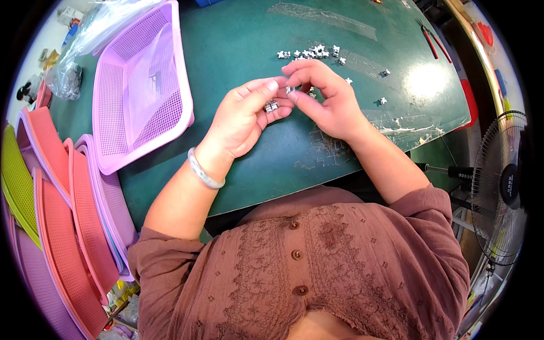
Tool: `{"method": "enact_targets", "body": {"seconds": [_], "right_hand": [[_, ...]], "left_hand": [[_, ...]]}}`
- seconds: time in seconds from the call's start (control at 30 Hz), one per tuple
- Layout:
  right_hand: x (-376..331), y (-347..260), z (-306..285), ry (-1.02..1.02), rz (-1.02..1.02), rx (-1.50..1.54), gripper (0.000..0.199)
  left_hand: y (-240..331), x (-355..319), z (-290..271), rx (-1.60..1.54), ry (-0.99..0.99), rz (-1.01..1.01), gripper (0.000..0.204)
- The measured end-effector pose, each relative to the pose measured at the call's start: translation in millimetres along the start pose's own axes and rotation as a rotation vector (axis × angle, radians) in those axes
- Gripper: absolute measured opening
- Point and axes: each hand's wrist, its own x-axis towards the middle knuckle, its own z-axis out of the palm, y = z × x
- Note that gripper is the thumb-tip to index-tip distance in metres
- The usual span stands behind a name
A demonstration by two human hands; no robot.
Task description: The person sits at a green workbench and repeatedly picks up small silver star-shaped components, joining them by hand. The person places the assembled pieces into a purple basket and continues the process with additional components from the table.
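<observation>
Over the near part of the green table, both my hands come together. My left hand [241, 116], a pale bangle on its wrist, curls its fingers round several small silvery metal pieces [271, 106]. With thumb and forefinger, my right hand [328, 96] pinches a small shiny metal piece [290, 89] at the left fingertips; its exact shape is too small to make out. Beyond the hands lies a loose pile of small silvery star-like metal pieces [318, 51]. A few single ones are scattered to the right, among them one metal piece [383, 101].
A purple perforated basket [185, 85] with a clear plastic bag [153, 85] in it stands on the left. Pink, purple and green baskets [62, 226] are stacked beside the table [238, 34]. Red-handled pliers [435, 42] lie far right; a fan [498, 187] stands off the right edge.
</observation>
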Motion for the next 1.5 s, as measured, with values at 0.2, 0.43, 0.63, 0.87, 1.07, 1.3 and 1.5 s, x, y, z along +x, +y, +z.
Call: {"method": "enact_targets", "body": {"seconds": [0.2, 0.43, 0.63, 0.87, 1.07, 1.3, 1.5], "right_hand": [[4.1, -2.8, -12.9, 0.061, 0.516, 0.789, 0.015], [-4.3, -6.3, 3.4, -0.128, 0.279, 0.148, 0.016], [-5.9, -5.6, 6.7, -0.101, 0.119, -0.087, 0.018], [-6.3, -0.8, 6.4, -0.059, 0.154, 0.049, 0.018], [-0.7, -6.3, -1.3, -0.016, 0.427, 0.382, 0.018], [0.7, -13.0, -5.3, -0.049, 0.505, 0.448, 0.018], [-1.2, -8.7, -3.3, -0.065, 0.429, 0.402, 0.018]], "left_hand": [[2.2, 4.4, -5.3, -0.249, -0.058, -0.061, 0.04], [-0.6, 6.0, -8.7, -0.285, -0.092, -0.043, 0.036], [-1.3, 4.4, -4.7, -0.314, -0.099, -0.049, 0.035], [0.4, 3.9, -4.0, -0.307, -0.092, -0.04, 0.035], [3.0, -1.3, -1.0, -0.107, -0.024, -0.09, 0.027], [3.3, -2.3, -3.5, -0.057, -0.064, -0.122, 0.023], [2.9, -1.8, -4.9, -0.03, -0.102, -0.145, 0.021]]}}
